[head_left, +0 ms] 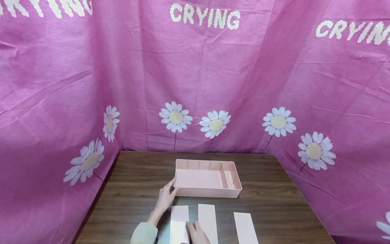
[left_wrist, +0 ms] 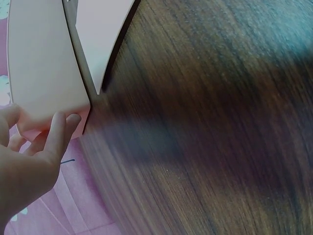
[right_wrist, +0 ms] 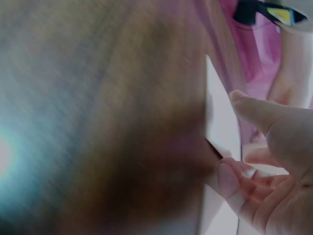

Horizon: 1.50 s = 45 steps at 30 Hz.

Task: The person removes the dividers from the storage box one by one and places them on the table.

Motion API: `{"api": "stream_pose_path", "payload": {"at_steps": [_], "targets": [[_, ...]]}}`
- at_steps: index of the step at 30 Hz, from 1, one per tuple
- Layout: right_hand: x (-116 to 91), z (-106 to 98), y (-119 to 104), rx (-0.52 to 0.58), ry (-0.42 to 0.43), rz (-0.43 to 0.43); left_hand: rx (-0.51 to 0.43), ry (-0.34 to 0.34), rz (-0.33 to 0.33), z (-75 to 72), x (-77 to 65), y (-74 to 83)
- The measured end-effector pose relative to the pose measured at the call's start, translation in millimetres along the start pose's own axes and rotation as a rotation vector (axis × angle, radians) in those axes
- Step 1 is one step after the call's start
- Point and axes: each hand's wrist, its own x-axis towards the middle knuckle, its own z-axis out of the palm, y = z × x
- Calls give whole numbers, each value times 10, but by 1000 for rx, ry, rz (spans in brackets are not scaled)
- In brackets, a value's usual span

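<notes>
My left hand grips the left end of a pink divided storage box, its fingers against the outer wall near the front corner. In the left wrist view, fingertips press the box's end. My right hand is at the right edge of the leftmost pale pink flat panel. In the right wrist view, its fingertips lie along that edge, with the thumb spread apart over the panel. I cannot tell whether they pinch it.
A second pale panel lies just right of the right hand, and a third lies further right. All are on the dark wood table. Pink curtains with daisies hang round its back and sides. A black band sits on the left wrist.
</notes>
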Motion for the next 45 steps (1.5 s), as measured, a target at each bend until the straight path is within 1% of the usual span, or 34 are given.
{"api": "stream_pose_path", "payload": {"at_steps": [1,3,4,5,6,8,11,13,17,20,23,27,30,32,34,39,45], "targets": [[17,-35,14,-29,37,-46,1,-1,-3,-4,3,1],[70,-141,77,-179,135,-229,2,6,-6,-11,7,5],[115,-203,91,-217,193,-256,3,8,-8,-13,8,6],[165,-278,103,-244,241,-261,5,9,-12,-15,9,8],[211,-366,101,-252,274,-242,5,11,-9,-14,8,6],[321,-538,144,-299,391,-257,6,14,-10,-11,5,6],[486,-810,217,-341,527,-234,11,16,-7,-7,-6,-4],[595,-988,273,-324,581,-232,11,16,-6,-5,-14,-8],[800,-1285,399,-310,646,-222,7,22,3,-12,-25,-22],[924,-1444,491,-367,661,-149,5,24,6,-16,-32,-35],[1006,-1552,567,-392,639,-60,19,26,7,-8,-41,-46],[1079,-1638,618,-388,545,62,32,27,11,1,-41,-37],[1120,-1658,637,-380,467,128,23,30,20,2,-44,-32],[1133,-1662,647,-375,433,151,15,36,27,4,-47,-28],[1144,-1659,660,-364,419,169,9,40,27,7,-48,-29],[1148,-1649,699,-369,421,219,5,35,25,9,-50,-40],[1167,-1635,728,-378,415,234,-2,31,27,6,-36,-57]]}}
